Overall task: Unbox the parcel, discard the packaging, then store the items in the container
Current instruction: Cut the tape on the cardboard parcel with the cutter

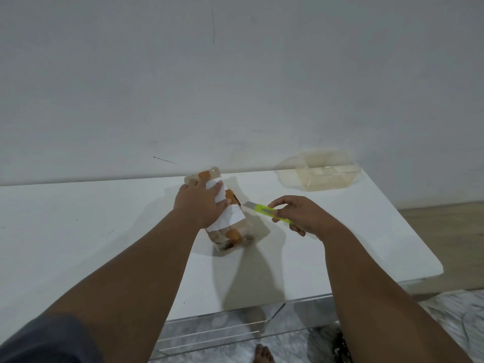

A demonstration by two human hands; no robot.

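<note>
A parcel (230,231) wrapped in clear plastic, with a white label and orange patches, lies on the white table (104,218) near its middle. My left hand (200,203) presses down on the parcel's far half, fingers wrapped over the label. My right hand (301,214) holds a neon-yellow utility knife (264,208); its blade is extended and points left, just right of the parcel. A clear plastic container (327,176), open on top, sits at the table's far right corner.
A pale wall rises right behind the table. The table's right edge ends near a wooden floor strip (445,231). Below the near edge are a transparent table frame, a grey rug and a bare foot (263,353).
</note>
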